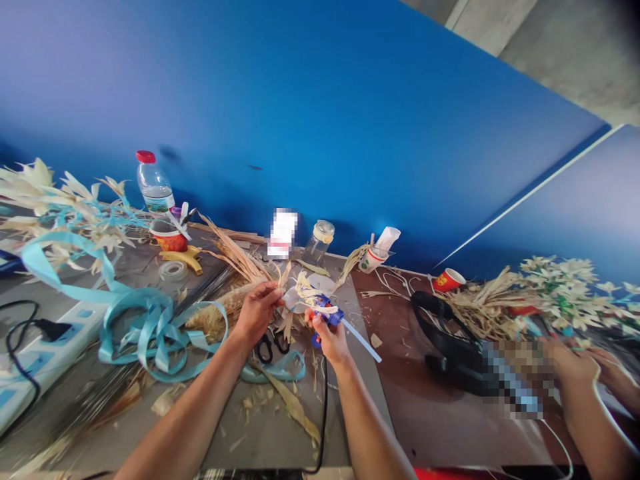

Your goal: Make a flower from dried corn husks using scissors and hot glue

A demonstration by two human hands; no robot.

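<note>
Between the fingertips of my left hand (256, 312) is a small pale piece of dried husk (285, 273), pinched upright. My right hand (329, 339) grips a blue hot glue gun (335, 316), and a translucent glue stick (363, 341) juts from its back end toward the lower right. Pale husk scraps (309, 285) lie around the gun's front, which they partly hide. Black-handled scissors (270, 345) rest on the table just below my left hand. A black cord (324, 413) runs down from beneath my right hand.
Light blue ribbon (145, 333), a power strip (55, 360) and husk flowers (75, 200) crowd the left. Behind stand a plastic bottle (154, 183), a red bowl (169, 237) and a lidded jar (319, 243). At right are a black strap (450, 320) and another person's hands (575, 363).
</note>
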